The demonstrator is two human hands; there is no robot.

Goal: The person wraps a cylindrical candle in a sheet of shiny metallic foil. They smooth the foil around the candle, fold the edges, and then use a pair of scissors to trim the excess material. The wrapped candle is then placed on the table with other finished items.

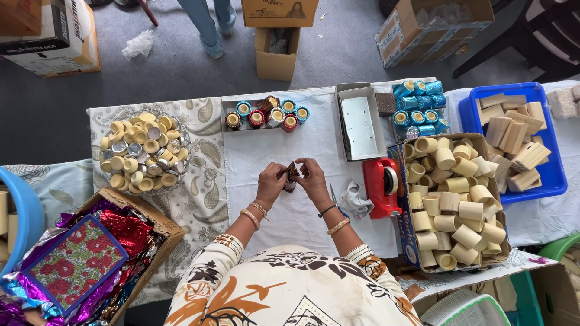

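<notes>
Now | left hand (271,184) and right hand (313,180) pinch small brown foil-wrapped piece (292,174) at bench centre | round glass bowl (183,145) of cream caps, 10 o'clock | open cardboard box (497,178) of cream tubes, 3 o'clock | blue plastic crate (552,175) of wooden blocks, 2 o'clock

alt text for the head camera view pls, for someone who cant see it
Seen from above, a person's left hand and right hand together hold a small dark piece over a white-covered table. A bowl of cream caps sits to the left; a red tape dispenser and a box of cream tubes to the right.
</notes>
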